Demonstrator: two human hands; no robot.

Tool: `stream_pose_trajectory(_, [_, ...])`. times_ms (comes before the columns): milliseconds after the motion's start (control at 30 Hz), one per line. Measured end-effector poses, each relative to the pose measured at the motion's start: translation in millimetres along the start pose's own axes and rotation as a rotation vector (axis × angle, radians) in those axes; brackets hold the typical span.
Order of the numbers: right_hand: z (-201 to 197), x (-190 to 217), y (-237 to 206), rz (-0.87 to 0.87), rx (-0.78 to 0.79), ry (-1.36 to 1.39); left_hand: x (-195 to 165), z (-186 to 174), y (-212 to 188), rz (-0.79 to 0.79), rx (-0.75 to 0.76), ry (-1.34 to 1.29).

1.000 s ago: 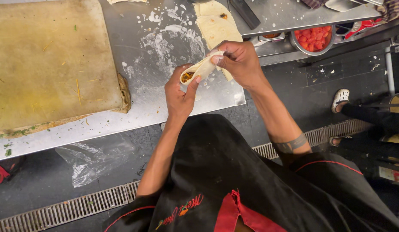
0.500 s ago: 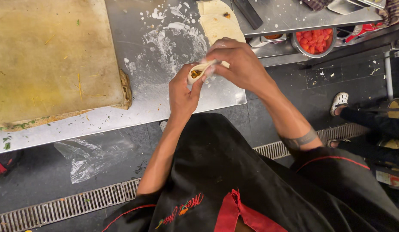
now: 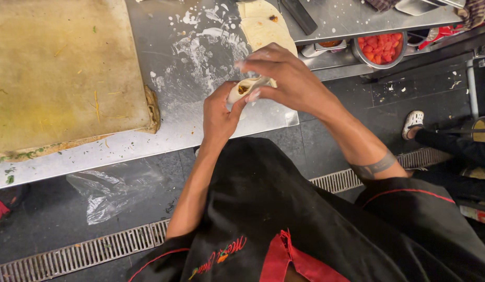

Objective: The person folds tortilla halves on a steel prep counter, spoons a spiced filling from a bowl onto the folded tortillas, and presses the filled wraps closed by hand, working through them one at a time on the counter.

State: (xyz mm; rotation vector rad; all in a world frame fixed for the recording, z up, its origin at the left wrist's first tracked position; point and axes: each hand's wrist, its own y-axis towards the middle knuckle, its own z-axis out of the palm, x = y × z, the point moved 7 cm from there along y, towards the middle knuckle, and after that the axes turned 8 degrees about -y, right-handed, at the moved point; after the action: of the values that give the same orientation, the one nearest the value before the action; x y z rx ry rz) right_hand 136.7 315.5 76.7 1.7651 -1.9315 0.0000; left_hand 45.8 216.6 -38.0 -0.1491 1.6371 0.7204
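A small pale dough roll (image 3: 243, 89) with brown filling showing at its open end is held above the front edge of the steel counter (image 3: 190, 120). My left hand (image 3: 220, 112) grips it from below. My right hand (image 3: 284, 75) covers its right part and pinches the dough from above. Just behind my right hand lies a flat strip of dough sheets (image 3: 263, 26) with a dab of filling on it. White flour (image 3: 203, 44) is smeared over the counter beside the sheets.
A large worn yellowish cutting board (image 3: 59, 73) fills the counter's left part. A steel bowl of chopped tomato (image 3: 379, 47) sits at the right. A crumpled plastic bag (image 3: 114, 188) and a floor drain grate (image 3: 85, 253) are below. Another person's sandalled foot (image 3: 412, 122) stands right.
Both hands have kept working the roll, my right hand sliding further over it so less dough shows. The view has shifted slightly.
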Motion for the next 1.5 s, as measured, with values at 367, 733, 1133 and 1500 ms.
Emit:
stream_pose_trajectory(367, [20.3,-2.5,0.7,0.132,0.106,0.088,3.5,3.4,-3.5,-0.17,0.024,0.012])
stream_pose_trajectory(733, [23.7,3.0,8.4,0.096,0.125,0.133,13.8,5.4,-13.2,-0.165,0.036,0.002])
stream_pose_trajectory(1133, [18.9,-15.4,-1.7,0.127,0.13,0.064,15.5,0.1,-13.1,-0.202,0.02,-0.033])
stream_pose_trajectory(1500, [17.4,-13.0,-3.3,0.049,0.052,0.094,7.4,-2.5,-6.1,-0.135,0.033,-0.008])
